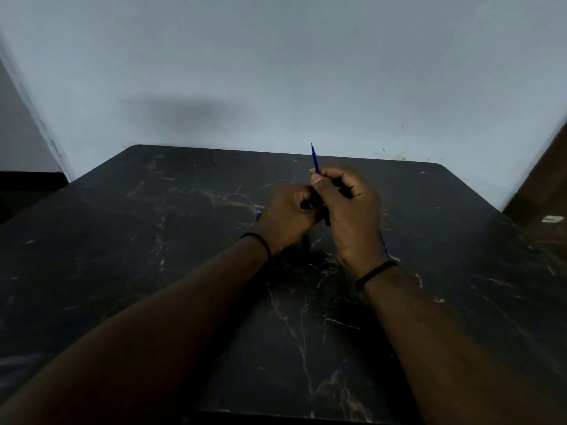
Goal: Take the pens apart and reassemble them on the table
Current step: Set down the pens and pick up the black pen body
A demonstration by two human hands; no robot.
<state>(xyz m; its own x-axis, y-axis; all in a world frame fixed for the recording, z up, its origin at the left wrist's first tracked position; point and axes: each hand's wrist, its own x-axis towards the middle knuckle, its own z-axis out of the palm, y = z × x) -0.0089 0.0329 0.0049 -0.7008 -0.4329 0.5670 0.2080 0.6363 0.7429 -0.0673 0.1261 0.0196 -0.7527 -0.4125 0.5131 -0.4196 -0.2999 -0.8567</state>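
Note:
My right hand (349, 213) is closed around a thin blue pen refill (314, 159) that sticks up and away from my thumb and forefinger. My left hand (287, 216) is curled shut against the right one, gripping a dark pen part (327, 220) that shows between the two hands. Both hands hover over the middle of the black marbled table (153, 256). A bit of blue pen (258, 215) peeks out left of my left hand, and another blue piece (383, 242) shows just right of my right wrist. A dark piece (305, 245) lies under my left hand.
The table's far edge meets a pale wall (276, 72). A dark wooden edge (540, 185) stands at the right, with a small white object (552, 219) beside it. Black bands circle both wrists.

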